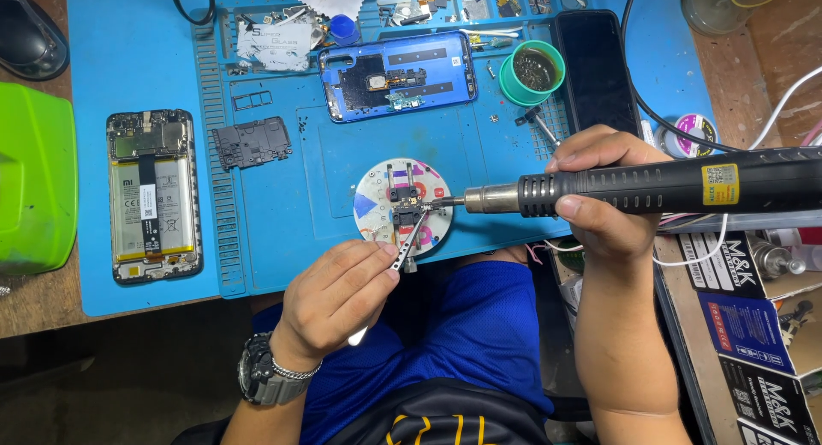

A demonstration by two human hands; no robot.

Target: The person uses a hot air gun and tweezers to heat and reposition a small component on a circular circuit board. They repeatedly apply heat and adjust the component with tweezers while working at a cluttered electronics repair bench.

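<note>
My left hand [338, 295] holds slim metal tweezers [409, 244], their tips on a small circuit board [408, 209] clamped in a round white holder [377, 201] on the blue work mat [282, 205]. My right hand [599, 188] grips a black hot-air wand [668, 186]. The wand lies level, and its metal nozzle [479, 199] points left at the same small board, almost touching it.
An opened phone with its battery showing [154, 195] lies at the mat's left. A blue phone back shell [396, 75], a black phone [597, 68], a green cup [533, 71], a black shield plate [252, 142], a green box [34, 179] and boxes at the right [753, 325] surround the work.
</note>
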